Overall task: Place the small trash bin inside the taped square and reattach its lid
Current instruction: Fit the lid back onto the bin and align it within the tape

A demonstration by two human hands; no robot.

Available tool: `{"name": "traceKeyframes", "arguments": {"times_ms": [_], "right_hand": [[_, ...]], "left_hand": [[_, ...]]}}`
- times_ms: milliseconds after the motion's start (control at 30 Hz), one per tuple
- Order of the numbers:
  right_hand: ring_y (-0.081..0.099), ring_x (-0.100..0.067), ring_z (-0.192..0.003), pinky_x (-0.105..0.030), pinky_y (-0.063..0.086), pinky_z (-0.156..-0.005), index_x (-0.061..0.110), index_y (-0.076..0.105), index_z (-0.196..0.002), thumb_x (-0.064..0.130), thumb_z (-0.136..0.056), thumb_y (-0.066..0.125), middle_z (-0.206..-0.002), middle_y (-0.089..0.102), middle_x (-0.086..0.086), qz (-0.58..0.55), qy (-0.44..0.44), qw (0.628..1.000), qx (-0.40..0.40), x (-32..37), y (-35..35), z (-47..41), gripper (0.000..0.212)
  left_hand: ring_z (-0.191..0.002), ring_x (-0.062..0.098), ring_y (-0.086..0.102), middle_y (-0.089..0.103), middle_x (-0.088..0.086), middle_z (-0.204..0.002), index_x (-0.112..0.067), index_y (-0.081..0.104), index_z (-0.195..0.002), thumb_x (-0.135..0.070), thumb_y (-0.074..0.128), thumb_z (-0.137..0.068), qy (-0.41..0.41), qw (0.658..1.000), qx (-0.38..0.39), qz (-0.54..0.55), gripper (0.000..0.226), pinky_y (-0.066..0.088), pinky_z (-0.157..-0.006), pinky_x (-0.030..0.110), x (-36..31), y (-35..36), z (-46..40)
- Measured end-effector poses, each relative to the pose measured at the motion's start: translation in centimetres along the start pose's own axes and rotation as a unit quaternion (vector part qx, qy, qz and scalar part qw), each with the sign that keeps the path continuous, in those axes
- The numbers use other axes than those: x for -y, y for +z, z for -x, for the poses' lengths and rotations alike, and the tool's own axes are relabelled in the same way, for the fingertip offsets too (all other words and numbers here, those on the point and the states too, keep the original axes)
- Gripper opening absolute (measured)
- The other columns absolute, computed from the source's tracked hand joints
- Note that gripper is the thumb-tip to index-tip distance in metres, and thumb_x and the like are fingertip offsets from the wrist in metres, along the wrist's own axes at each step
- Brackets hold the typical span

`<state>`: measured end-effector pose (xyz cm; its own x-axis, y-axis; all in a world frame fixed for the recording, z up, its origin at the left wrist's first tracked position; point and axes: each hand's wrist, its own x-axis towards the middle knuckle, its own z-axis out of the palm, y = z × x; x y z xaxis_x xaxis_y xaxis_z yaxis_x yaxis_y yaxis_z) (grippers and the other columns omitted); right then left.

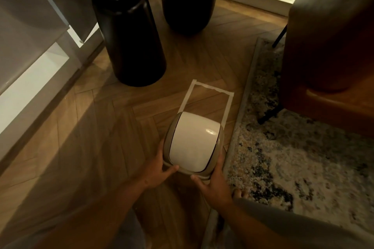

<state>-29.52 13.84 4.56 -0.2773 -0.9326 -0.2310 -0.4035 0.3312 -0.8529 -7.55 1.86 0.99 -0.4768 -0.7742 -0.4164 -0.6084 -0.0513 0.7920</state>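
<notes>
A: Holding the small trash bin [193, 143] from both sides, the two hands sit at its near end. The left hand [155, 170] has its thumb laid along the near rim and its fingers wrapped round the left side. The right hand [212, 182] grips the near right corner, thumb on the rim, fingers down the right side and hidden behind the bin.

B: And the lid?

A: The lid [192, 143] is on top: a pale, domed swing flap set in a tan frame, seen almost from above.

B: Where is the bin against the taped square [206, 103]?

A: It covers the near part of the square. The far strip and both side strips show on the wooden floor [81, 147] beyond it; the near strip is hidden under the bin. Whether the base touches the floor, I cannot tell.

B: What lies around it?

A: A patterned rug [293, 157] just to the right, its edge running beside the right strip of tape. A tall black vase [131, 36] stands beyond on the left, a second dark rounded vessel [188, 0] behind it. A brown armchair [334, 46] stands on the rug at upper right.
</notes>
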Motion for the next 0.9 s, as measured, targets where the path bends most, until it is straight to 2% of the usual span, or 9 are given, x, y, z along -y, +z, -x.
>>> {"name": "traceKeyframes", "arguments": {"times_ms": [100, 133, 233, 367, 467, 533, 633, 767, 900], "right_hand": [[0.043, -0.012, -0.151, -0.049, 0.046, -0.117, 0.06, -0.02, -0.157, 0.061, -0.082, 0.081, -0.169, 0.035, 0.006, -0.003, -0.006, 1.0, -0.002, -0.3, 0.0, -0.9, 0.125], [0.044, -0.012, -0.151, -0.049, 0.047, -0.117, 0.057, -0.017, -0.159, 0.062, -0.083, 0.08, -0.168, 0.037, 0.006, -0.006, -0.009, 1.0, -0.005, -0.5, -0.1, -1.2, 0.124], [0.041, -0.012, -0.152, -0.049, 0.045, -0.118, 0.053, -0.013, -0.162, 0.065, -0.085, 0.077, -0.17, 0.034, 0.006, 0.004, -0.02, 1.0, -0.009, -1.4, -0.3, -1.9, 0.118], [0.039, -0.006, -0.153, -0.045, 0.044, -0.12, 0.05, -0.014, -0.163, 0.071, -0.086, 0.07, -0.172, 0.03, 0.008, 0.02, -0.024, 0.999, -0.018, -2.6, -0.4, -2.8, 0.116], [0.041, -0.004, -0.15, -0.04, 0.045, -0.119, 0.049, -0.01, -0.164, 0.066, -0.088, 0.072, -0.168, 0.036, 0.008, 0.008, -0.034, 0.999, -0.016, -2.7, -1.0, -4.6, 0.113], [0.041, -0.007, -0.151, -0.041, 0.045, -0.119, 0.047, -0.008, -0.165, 0.066, -0.088, 0.073, -0.167, 0.037, 0.007, 0.006, -0.039, 0.999, -0.016, -2.8, -1.8, -6.1, 0.114], [0.041, -0.007, -0.151, -0.043, 0.044, -0.119, 0.039, -0.008, -0.167, 0.063, -0.088, 0.074, -0.167, 0.038, 0.009, 0.015, -0.05, 0.999, -0.015, -2.9, -2.9, -8.3, 0.116], [0.044, -0.006, -0.149, -0.042, 0.046, -0.118, 0.031, -0.004, -0.169, 0.057, -0.091, 0.074, -0.165, 0.041, 0.009, 0.0, -0.07, 0.997, -0.024, -2.8, -3.9, -11.6, 0.113], [0.044, -0.014, -0.151, -0.047, 0.045, -0.118, 0.027, -0.005, -0.169, 0.056, -0.091, 0.073, -0.166, 0.041, 0.004, -0.011, -0.083, 0.996, -0.042, -2.6, -4.6, -14.9, 0.114]], "left_hand": [[-0.145, 0.015, 0.038, 0.027, 0.001, -0.166, -0.042, -0.008, -0.161, -0.075, 0.058, -0.084, 0.013, 1.0, -0.002, -0.005, 0.107, 0.035, -0.111, 0.025, 0.3, -0.3, -1.2], [-0.146, 0.015, 0.037, 0.027, 0.0, -0.166, -0.041, -0.006, -0.161, -0.079, 0.053, -0.085, 0.021, 1.0, -0.01, -0.008, 0.103, 0.032, -0.113, 0.022, 0.5, -0.3, -1.6], [-0.14, -0.001, 0.03, 0.028, -0.004, -0.165, -0.042, -0.002, -0.161, -0.082, 0.04, -0.088, 0.043, 0.998, -0.038, -0.038, 0.094, 0.019, -0.103, -0.003, 1.0, -0.1, -2.7], [-0.135, -0.007, 0.028, 0.028, -0.013, -0.157, -0.052, -0.008, -0.156, -0.081, 0.038, -0.09, 0.065, 0.995, -0.058, -0.045, 0.086, 0.014, -0.099, -0.008, 0.7, 0.0, -4.0], [-0.129, -0.015, 0.027, 0.027, -0.015, -0.15, -0.039, -0.004, -0.16, -0.082, 0.038, -0.089, 0.077, 0.994, -0.065, -0.041, 0.093, 0.016, -0.096, -0.011, -0.3, -0.2, -5.3], [-0.133, -0.002, 0.04, 0.034, -0.015, -0.15, -0.035, 0.001, -0.162, -0.083, 0.04, -0.087, 0.077, 0.995, -0.048, -0.027, 0.097, 0.03, -0.103, 0.001, -1.1, -0.5, -6.5], [-0.137, 0.015, 0.048, 0.037, -0.007, -0.158, -0.039, -0.003, -0.162, -0.079, 0.047, -0.087, 0.081, 0.996, -0.033, -0.004, 0.099, 0.044, -0.112, 0.033, -1.8, -0.8, -8.6], [-0.14, 0.015, 0.046, 0.035, -0.017, -0.153, -0.054, -0.003, -0.157, -0.079, 0.05, -0.087, 0.091, 0.994, -0.056, 0.005, 0.091, 0.041, -0.113, 0.032, -2.9, -1.0, -11.9], [-0.143, 0.016, 0.045, 0.036, -0.006, -0.162, -0.046, -0.001, -0.16, -0.075, 0.053, -0.089, 0.106, 0.992, -0.06, 0.014, 0.094, 0.042, -0.115, 0.047, -4.0, -1.7, -15.7]]}}
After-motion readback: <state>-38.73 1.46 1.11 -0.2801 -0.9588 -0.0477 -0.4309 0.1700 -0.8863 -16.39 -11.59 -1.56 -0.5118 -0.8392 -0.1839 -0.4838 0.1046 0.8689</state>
